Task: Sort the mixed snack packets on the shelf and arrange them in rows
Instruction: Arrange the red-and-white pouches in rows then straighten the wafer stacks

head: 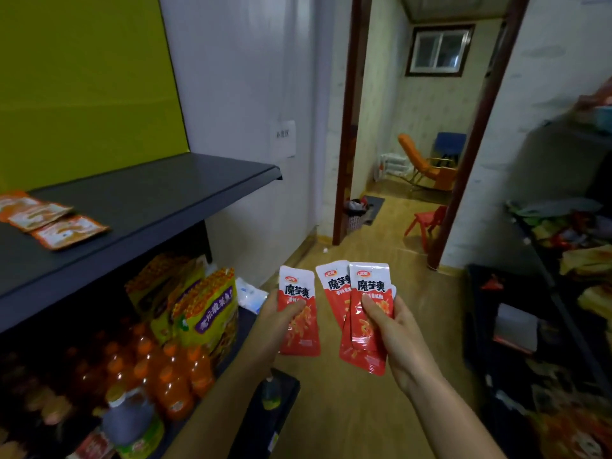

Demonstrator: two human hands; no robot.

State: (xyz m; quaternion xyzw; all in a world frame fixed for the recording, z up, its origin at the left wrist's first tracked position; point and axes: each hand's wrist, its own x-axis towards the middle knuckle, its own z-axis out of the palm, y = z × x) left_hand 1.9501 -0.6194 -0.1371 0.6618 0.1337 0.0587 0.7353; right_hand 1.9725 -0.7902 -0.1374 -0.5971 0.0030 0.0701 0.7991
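Note:
My left hand [276, 321] pinches one red and white snack packet [299, 329] upright, thumb on its front. My right hand [395, 332] grips a fanned bunch of the same red packets [366, 313], two or three overlapping. Both hands are held out over the floor, to the right of the dark grey shelf [159, 197]. On that shelf's left part lie three orange packets [49, 220] in an overlapping row. The rest of the shelf top is bare.
Below the grey shelf stand orange drink bottles [172, 379] and yellow snack bags [205, 313]. On the right is a dark rack [546, 286] with mixed packets [576, 240]. An open doorway [414, 127] ahead leads to a room with chairs.

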